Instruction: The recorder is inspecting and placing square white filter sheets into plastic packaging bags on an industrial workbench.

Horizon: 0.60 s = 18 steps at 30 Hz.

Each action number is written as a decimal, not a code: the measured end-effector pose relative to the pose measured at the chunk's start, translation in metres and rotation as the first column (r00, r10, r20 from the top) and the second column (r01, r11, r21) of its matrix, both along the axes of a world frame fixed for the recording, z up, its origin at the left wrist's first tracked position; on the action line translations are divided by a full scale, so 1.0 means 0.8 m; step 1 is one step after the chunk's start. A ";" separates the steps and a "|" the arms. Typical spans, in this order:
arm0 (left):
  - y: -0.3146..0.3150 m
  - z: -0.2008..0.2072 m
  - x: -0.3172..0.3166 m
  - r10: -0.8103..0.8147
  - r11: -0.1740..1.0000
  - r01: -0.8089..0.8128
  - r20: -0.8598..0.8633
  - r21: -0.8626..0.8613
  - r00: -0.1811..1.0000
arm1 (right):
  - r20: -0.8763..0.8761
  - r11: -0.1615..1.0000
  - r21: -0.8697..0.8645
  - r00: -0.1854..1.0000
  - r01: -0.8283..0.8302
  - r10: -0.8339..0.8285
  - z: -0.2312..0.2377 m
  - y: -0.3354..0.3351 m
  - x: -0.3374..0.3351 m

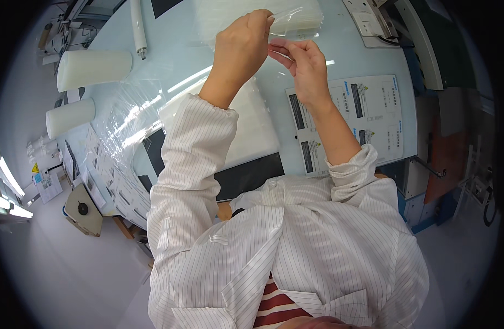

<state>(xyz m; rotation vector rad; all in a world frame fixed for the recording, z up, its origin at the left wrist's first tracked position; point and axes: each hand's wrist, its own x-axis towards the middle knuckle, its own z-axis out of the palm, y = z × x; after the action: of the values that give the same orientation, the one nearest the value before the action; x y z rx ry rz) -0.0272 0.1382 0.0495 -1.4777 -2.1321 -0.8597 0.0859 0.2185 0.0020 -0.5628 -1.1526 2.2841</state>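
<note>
At the far side of the table, my left hand is closed, its fingertips pinching a thin clear plastic film. Just to its right, my right hand has its fingers stretched toward the left one, slightly apart, and nothing shows in them. Beneath the film lies a stack of translucent sheets. A white stack of sheets rests nearer to me on a black panel, partly covered by my left sleeve.
A sheet of printed labels lies on the right of the pale table. Loose clear wrap spreads on the left, beside two whitish rolls. A white roller lies farther back. A metal device stands far right.
</note>
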 end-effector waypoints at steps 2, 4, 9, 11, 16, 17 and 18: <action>0.000 -0.002 -0.002 -0.007 0.998 0.007 -0.005 0.067 1.000 | -0.068 0.999 -0.045 0.998 0.002 -0.005 0.001 0.003 -0.002; 0.000 -0.004 -0.003 -0.018 0.991 0.018 -0.005 0.132 1.000 | -0.105 0.997 -0.071 0.994 -0.005 -0.002 0.000 0.003 -0.004; -0.002 -0.008 -0.004 -0.026 0.995 0.012 0.143 0.101 0.989 | -0.103 0.996 -0.081 0.994 -0.034 0.025 0.009 0.008 -0.007; -0.001 -0.007 -0.001 -0.047 0.996 0.037 0.132 0.080 0.990 | -0.100 0.996 -0.088 0.995 -0.022 0.014 0.017 0.010 -0.014; -0.002 -0.016 0.013 -0.057 0.998 0.056 0.044 0.018 0.997 | 0.073 1.000 0.002 0.997 0.021 -0.021 0.016 0.015 -0.025; -0.004 -0.020 0.016 -0.033 0.999 0.032 0.022 0.031 0.999 | 0.071 1.000 0.003 0.997 0.017 -0.017 0.013 0.014 -0.024; -0.004 -0.023 0.017 -0.008 0.999 0.008 0.001 0.044 1.000 | 0.090 0.999 -0.031 0.996 0.024 -0.021 0.010 0.011 -0.022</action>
<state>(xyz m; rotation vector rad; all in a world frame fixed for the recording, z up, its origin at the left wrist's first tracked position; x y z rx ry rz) -0.0138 0.1348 0.0309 -1.4646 -2.0960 -0.9051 0.0680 0.2276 0.0101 -0.6934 -1.1479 2.2824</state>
